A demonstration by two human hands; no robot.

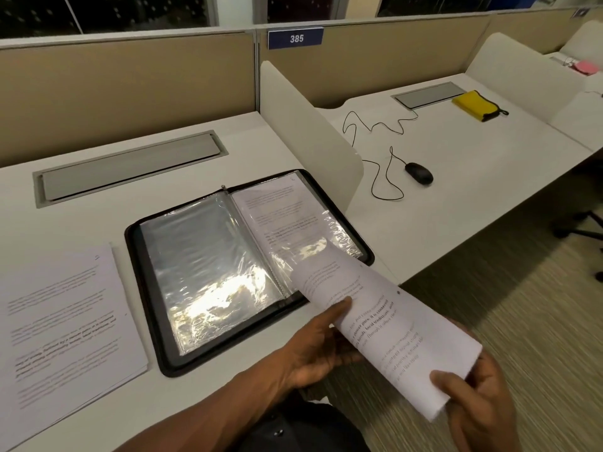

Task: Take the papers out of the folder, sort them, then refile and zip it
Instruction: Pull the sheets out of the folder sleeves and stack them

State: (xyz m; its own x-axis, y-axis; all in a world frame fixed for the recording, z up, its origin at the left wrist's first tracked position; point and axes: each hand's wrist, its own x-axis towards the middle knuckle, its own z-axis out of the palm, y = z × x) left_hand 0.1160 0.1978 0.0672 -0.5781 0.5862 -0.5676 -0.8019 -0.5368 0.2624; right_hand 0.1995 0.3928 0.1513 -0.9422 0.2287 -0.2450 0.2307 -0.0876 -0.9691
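A black zip folder (148, 324) lies open on the white desk, its clear plastic sleeves spread flat. The left sleeve (202, 272) looks empty; the right sleeve (287, 220) holds a printed page. Both hands hold a curved sheet of printed paper (385, 334) just off the folder's lower right corner. My left hand (323, 340) grips its near-left edge, thumb on top. My right hand (470, 399) pinches its lower right end. A stack of printed papers (62, 324) lies flat on the desk left of the folder.
A white divider panel (310, 125) stands right of the folder. Beyond it sit a black mouse (419, 172) with its cable and a yellow pouch (474, 104). A grey cable hatch (127, 164) lies behind the folder. Carpet and a chair base lie at right.
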